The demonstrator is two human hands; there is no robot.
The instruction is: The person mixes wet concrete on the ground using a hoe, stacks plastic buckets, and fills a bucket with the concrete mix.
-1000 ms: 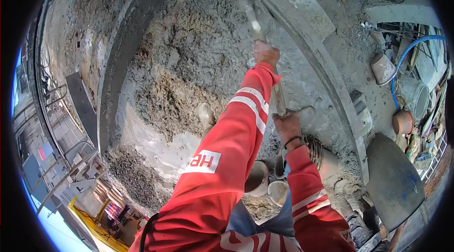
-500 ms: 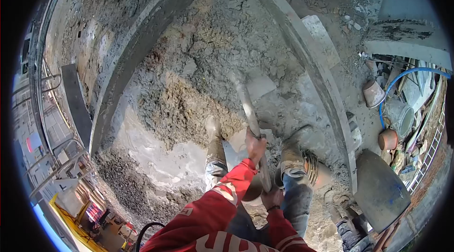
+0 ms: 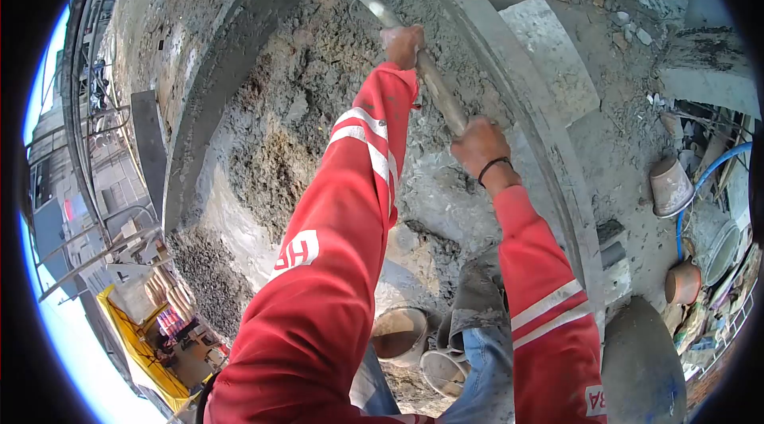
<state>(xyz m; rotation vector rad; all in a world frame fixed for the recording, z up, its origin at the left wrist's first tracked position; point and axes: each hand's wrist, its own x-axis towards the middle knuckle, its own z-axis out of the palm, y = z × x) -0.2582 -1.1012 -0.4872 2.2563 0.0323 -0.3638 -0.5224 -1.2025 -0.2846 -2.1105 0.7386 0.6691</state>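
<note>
Both fists grip the pale, mud-caked wooden handle [image 3: 442, 94] of what looks like a hoe. My left hand [image 3: 404, 46] is closed round its upper part, close to the far end. Farther down, nearer my body, my right hand [image 3: 483, 147] wraps the lower end and wears a dark wristband. Beyond the left hand, the tool's head end lies against wet grey mortar; I cannot make out a blade there. Below my arms spreads the lumpy grey-brown mortar mix [image 3: 274, 145], with pale watery slurry at its edge.
Curved raised concrete edges [image 3: 203, 82] flank the mix on both sides. Two buckets [image 3: 399, 335] stand near my legs. At right lie a pale slab [image 3: 549, 58], more buckets [image 3: 672, 185], a blue hose [image 3: 720, 160] and a large dark tub [image 3: 643, 364].
Both hands have moved forward and away from my body, carrying the handle toward the far end of the mix. My arms are now stretched out, and the view has shifted slightly.
</note>
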